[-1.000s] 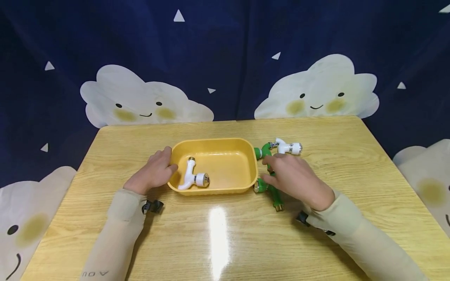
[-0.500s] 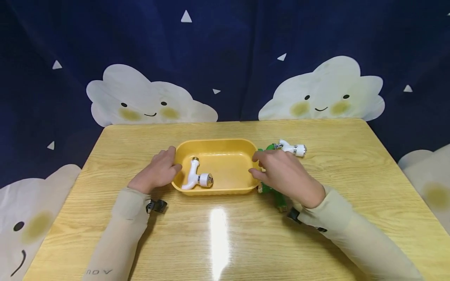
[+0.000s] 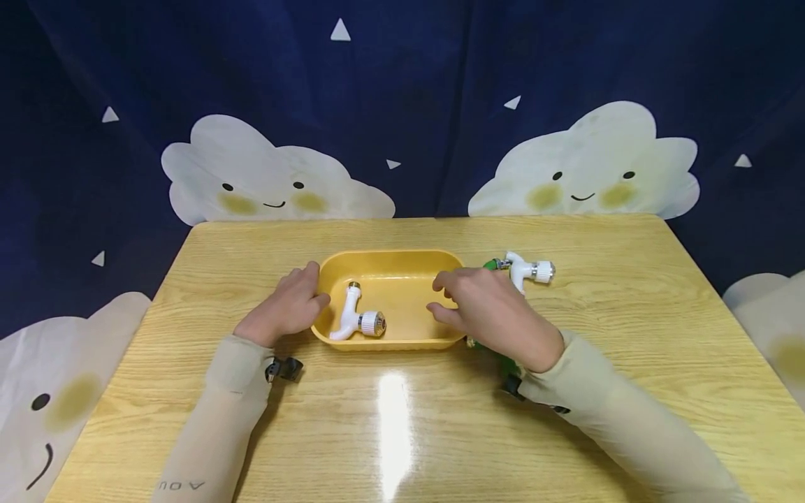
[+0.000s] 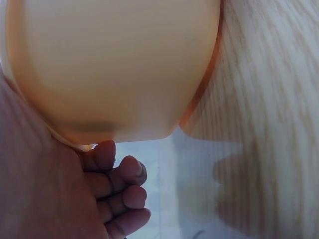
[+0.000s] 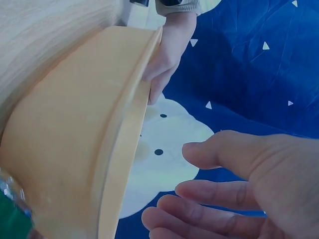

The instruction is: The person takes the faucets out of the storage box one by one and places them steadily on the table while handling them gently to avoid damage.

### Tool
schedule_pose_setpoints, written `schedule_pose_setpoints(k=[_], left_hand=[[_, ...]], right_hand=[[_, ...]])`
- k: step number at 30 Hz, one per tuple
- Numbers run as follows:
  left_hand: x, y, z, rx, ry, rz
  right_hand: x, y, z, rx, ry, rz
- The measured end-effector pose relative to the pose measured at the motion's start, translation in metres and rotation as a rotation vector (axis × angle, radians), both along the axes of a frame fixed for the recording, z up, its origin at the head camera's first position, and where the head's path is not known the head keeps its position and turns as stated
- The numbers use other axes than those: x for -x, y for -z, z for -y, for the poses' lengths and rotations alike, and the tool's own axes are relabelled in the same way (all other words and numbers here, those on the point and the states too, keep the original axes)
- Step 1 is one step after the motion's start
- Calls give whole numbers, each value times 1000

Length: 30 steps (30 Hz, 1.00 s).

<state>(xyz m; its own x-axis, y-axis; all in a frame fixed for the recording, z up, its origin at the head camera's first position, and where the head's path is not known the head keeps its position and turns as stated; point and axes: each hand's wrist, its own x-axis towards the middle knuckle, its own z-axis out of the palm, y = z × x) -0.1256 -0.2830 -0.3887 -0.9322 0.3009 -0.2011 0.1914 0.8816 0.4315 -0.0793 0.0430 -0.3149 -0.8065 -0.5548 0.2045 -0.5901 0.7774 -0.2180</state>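
A yellow plastic basin (image 3: 405,300) sits on the table, with a white tap (image 3: 351,316) lying in its left part. My left hand (image 3: 286,305) holds the basin's left rim, its thumb at the edge. In the left wrist view, the fingertips (image 4: 130,167) curl beside the basin wall (image 4: 119,64). Above the basin's right end hovers my right hand (image 3: 497,311). Its thumb and fingers (image 5: 204,211) are spread apart with nothing between them in the right wrist view. Green taps (image 3: 490,265) beside the basin are mostly hidden beneath this hand.
Another white tap (image 3: 522,270) lies just right of the basin, behind my right hand. The wooden table (image 3: 314,426) ends at a dark blue curtain (image 3: 428,105) printed with clouds. Small black devices (image 3: 286,368) are strapped at both wrists.
My right hand has moved left, from over the green taps to over the basin's right end. The left hand stays at the left rim. The whole view has shifted slightly.
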Motion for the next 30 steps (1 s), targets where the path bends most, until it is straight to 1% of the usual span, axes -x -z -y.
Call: schedule_pose_setpoints(k=[5, 9, 17, 23, 30], left_hand=[[0, 1, 1, -3, -6, 6], [1, 2, 1, -3, -5, 0], [2, 3, 1, 0, -1, -4], [2, 3, 1, -1, -1, -6], [0, 1, 0, -2, -7, -24]], right_hand=[[-1, 3, 10, -18, -7, 20], [-1, 5, 16, -15, -27, 17], [0, 8, 23, 27, -49, 45], [2, 11, 31, 43, -80, 33], [2, 12, 41, 16, -86, 73]])
